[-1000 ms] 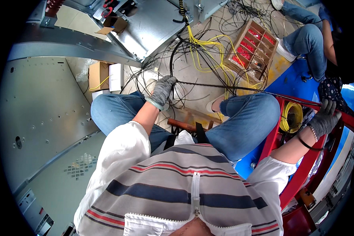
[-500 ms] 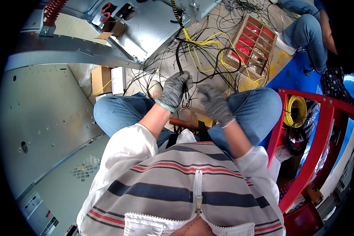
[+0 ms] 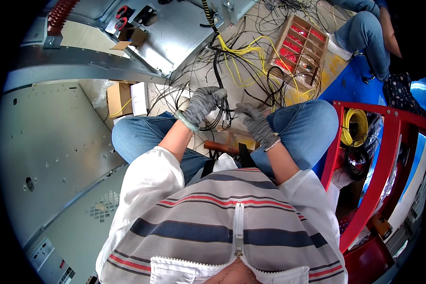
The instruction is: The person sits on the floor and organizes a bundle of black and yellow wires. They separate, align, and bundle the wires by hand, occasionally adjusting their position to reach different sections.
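My left hand (image 3: 204, 106), in a grey knit glove, is closed around a bundle of black cables (image 3: 217, 71). The bundle comes down from the far side, and its loose ends (image 3: 226, 116) hang below the fist. Just to the right is my right hand (image 3: 259, 124), gloved the same way, with its fingers drawn together close to those ends. A short dark piece shows at its fingertips, too small to make out. Yellow wires (image 3: 236, 49) branch off beside the black bundle, below a black-and-yellow wrapped length (image 3: 207, 13).
A wooden compartment box (image 3: 274, 53) holds small red parts. Cardboard boxes (image 3: 119, 98) stand by a grey metal panel (image 3: 57, 142). At right, a red metal frame (image 3: 386, 165) has a yellow wire coil (image 3: 356, 128) inside. Another person's leg (image 3: 367, 42) is at far right.
My left hand has shifted slightly left and down along the cables. The right hand's fingers have drawn together near the bundle's loose ends, and its earlier motion blur is mostly gone.
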### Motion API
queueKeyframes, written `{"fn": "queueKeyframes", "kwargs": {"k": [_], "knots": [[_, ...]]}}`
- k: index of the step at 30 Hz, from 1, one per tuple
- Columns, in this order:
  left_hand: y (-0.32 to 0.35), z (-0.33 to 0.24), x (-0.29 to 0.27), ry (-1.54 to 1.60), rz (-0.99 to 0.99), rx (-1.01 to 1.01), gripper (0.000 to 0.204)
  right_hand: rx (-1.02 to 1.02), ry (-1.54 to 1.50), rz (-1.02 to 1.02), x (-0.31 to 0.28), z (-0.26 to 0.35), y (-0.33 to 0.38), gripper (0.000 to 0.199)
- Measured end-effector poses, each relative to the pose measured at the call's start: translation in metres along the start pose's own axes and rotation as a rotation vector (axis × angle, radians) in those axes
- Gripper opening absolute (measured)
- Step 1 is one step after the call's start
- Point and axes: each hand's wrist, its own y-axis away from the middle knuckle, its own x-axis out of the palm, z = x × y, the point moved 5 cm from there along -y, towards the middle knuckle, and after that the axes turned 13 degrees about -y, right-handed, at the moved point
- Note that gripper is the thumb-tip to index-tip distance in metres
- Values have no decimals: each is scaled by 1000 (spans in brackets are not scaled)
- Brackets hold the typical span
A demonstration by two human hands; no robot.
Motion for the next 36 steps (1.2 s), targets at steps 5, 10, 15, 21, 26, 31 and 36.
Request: {"fn": "queueKeyframes", "kwargs": {"k": [5,10,15,21,26,31,36], "knots": [[-3,5,-9,238,8,-32,24,78,115,-6,-2,-8,7,24],[-6,2,-13,384,29,-41,21,31,264,-50,22,7,11,32],[-6,0,-12,390,22,-67,20,36,247,-76,27,15,6,20],[-10,-1,-15,318,11,-64,23,-75,319,-116,17,18,4,10],[-11,1,-20,268,-21,-75,23,-163,175,-274,1,22,12,8],[-13,-2,-16,329,-13,-98,22,-166,561,-94,23,21,12,29],[-13,-1,-18,351,-14,-115,21,-193,584,-54,33,25,11,32]]}}
